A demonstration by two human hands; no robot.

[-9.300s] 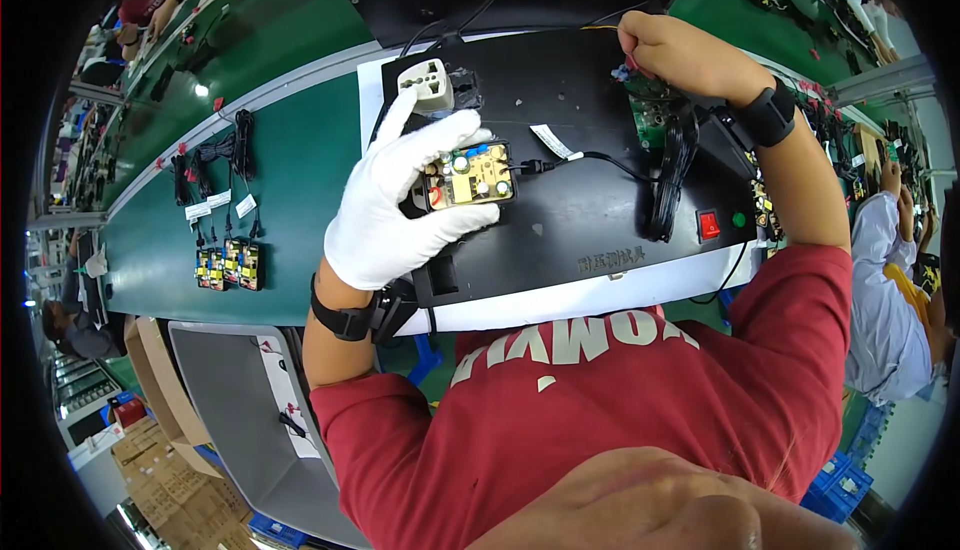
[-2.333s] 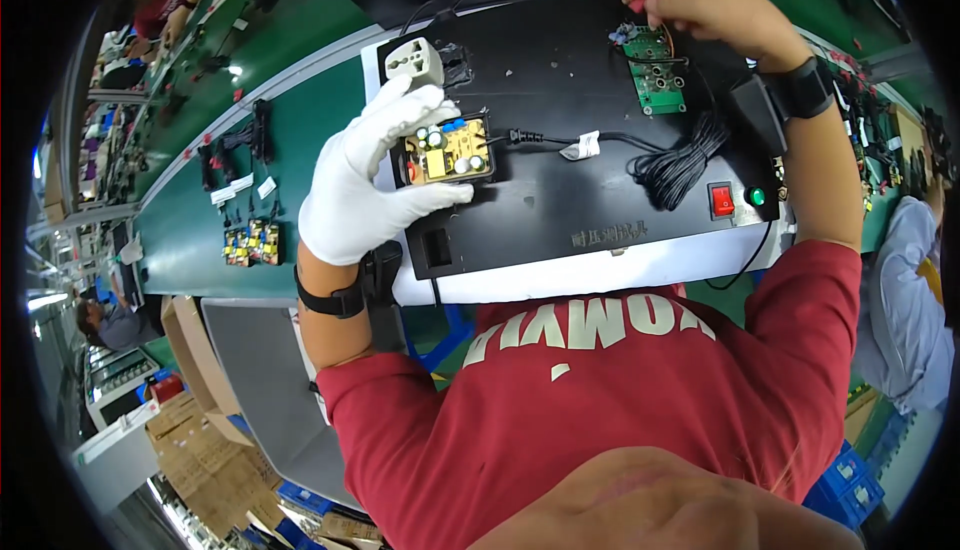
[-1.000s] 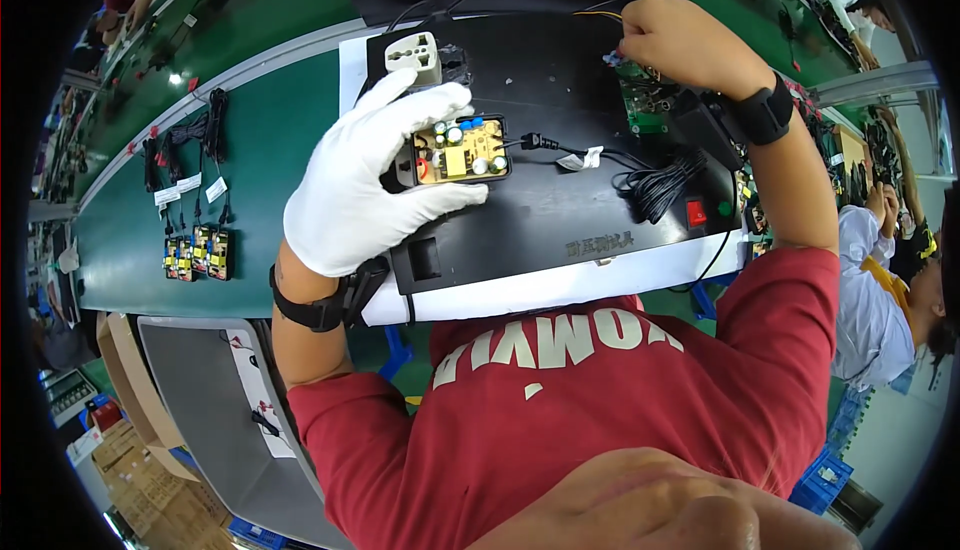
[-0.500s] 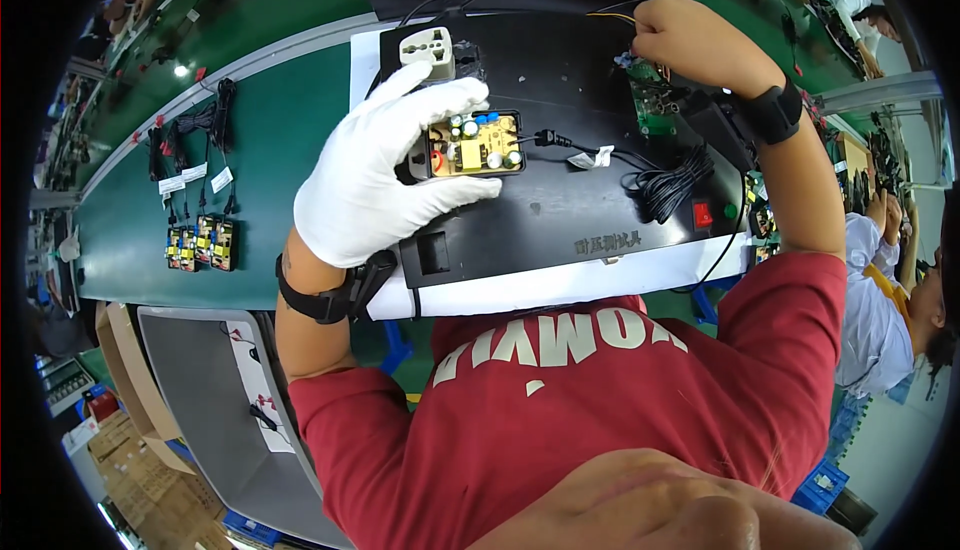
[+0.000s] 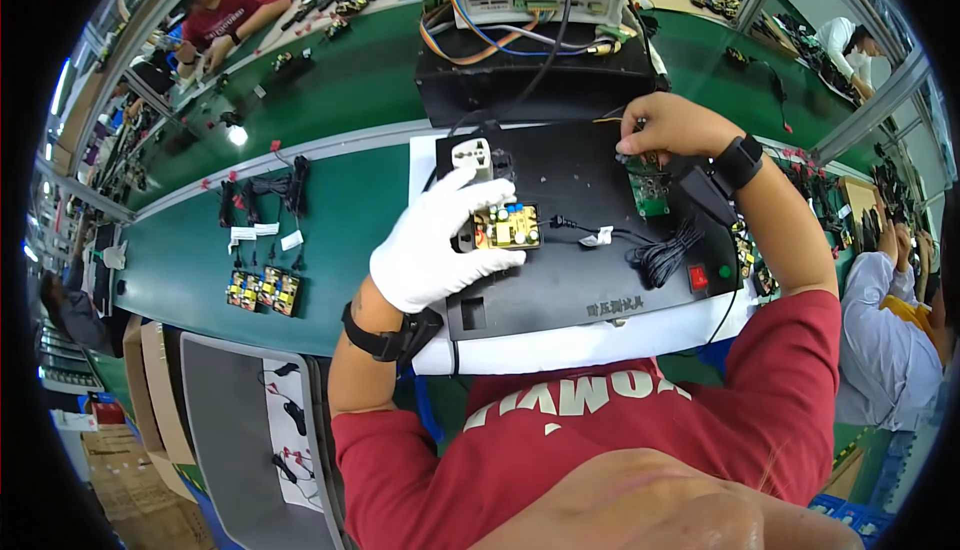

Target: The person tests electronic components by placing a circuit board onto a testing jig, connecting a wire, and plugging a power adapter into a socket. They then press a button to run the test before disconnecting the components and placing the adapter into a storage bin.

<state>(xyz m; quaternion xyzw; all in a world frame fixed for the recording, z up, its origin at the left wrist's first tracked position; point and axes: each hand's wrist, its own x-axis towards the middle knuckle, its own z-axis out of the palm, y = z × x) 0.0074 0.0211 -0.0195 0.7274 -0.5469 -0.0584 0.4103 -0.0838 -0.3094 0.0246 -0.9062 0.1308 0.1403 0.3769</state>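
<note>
white tag (image 5: pixel 599 238) on black cable (image 5: pixel 620 240)

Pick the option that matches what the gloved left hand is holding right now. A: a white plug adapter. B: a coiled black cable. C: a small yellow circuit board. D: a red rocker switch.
C: the left hand, in a white glove, grips a small yellow circuit board over the black fixture, while the coiled black cable lies apart to the right.
</note>
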